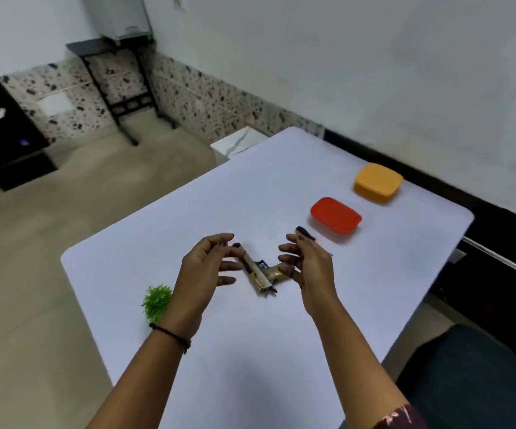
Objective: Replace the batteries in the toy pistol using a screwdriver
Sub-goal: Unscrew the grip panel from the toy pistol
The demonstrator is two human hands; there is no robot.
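Toy pistol (261,274): gold and tan with dark parts, lying flat on the white worktop (250,351) at the centre of the frame, between the two hands; muzzle towards the upper left, grip towards the right.
Left hand (205,267): hovers just left of the pistol, over the muzzle end, fingers spread and only slightly bent, gripping nothing; whether a fingertip touches the barrel cannot be told.
Right hand (309,264): just right of the pistol, its loosely curled fingers reaching towards the grip; contact with the grip is unclear.
Screwdriver (305,233): a dark handle shows above the right hand and a thin tip at that hand's right edge; the hand covers the middle, so whether it is pinched or lies on the worktop cannot be told.
Red box (336,215): flat, rounded, lidded, on the worktop just up and right of the right hand.
Orange box (378,182): similar shape, further to the upper right, near the worktop's far edge.
Green plant (157,301): small tuft at the worktop's left edge, partly behind the left forearm.
Wrist band (171,334): thin black thread round the left wrist.
Sleeve (402,416): patterned maroon cloth on the right arm at the bottom of the frame.
Black stand (120,88): upper left, against the speckled wall base, carrying a white unit (120,17).
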